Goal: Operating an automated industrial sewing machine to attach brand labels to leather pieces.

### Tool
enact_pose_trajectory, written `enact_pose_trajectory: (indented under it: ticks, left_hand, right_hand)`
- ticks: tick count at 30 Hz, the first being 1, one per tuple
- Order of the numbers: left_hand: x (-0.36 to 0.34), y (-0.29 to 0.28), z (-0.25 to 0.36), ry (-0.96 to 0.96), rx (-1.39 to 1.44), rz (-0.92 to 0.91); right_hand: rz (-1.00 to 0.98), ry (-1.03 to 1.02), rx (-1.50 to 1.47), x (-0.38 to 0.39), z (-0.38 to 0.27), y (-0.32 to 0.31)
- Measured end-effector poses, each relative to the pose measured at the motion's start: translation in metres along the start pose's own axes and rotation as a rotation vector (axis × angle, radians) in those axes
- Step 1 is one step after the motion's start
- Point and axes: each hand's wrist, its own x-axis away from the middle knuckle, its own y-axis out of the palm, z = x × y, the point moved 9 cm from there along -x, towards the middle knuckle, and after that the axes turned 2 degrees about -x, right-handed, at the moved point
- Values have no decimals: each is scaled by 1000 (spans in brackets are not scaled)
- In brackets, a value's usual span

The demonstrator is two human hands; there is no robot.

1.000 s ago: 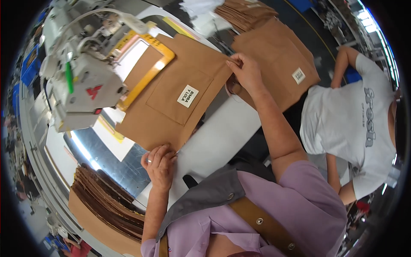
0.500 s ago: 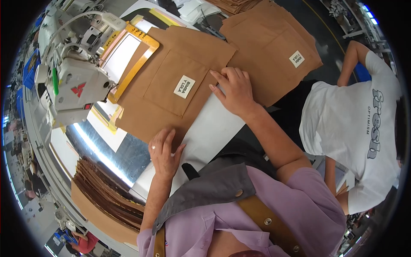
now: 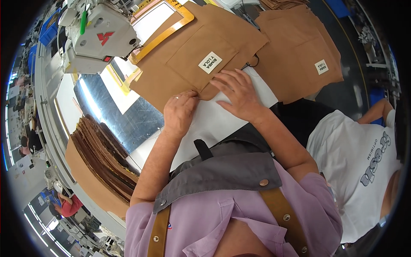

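- White worktable (image 3: pixel 214 124), sewing machine (image 3: pixel 96 36) at far left.
- Tan pocketed panel (image 3: pixel 188 60) lies flat by the machine.
- Left hand (image 3: pixel 180 112) curled, pressing panel's near edge.
- Right hand (image 3: pixel 237 92) spread flat across that edge.
- Risk: uneven pressure may skew the panel.

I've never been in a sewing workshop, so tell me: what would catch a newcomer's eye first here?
Most likely the tan fabric panel with its white label, spread in the middle of the white table, with the left hand and right hand pressing its near edge. Next, the pale sewing machine head at upper left, and the stack of brown pieces at the table's left.
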Motion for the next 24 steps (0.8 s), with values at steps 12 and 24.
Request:
enact_pose_trajectory:
  ticks: [12, 24]
  left_hand:
    - [-6, 56, -66, -937, 1407, -141]
    - [-32, 34, -44, -745, 816, -196]
  right_hand:
    - [37, 217, -425, -45, 38, -4]
    - [-165, 299, -338, -27, 45, -1]
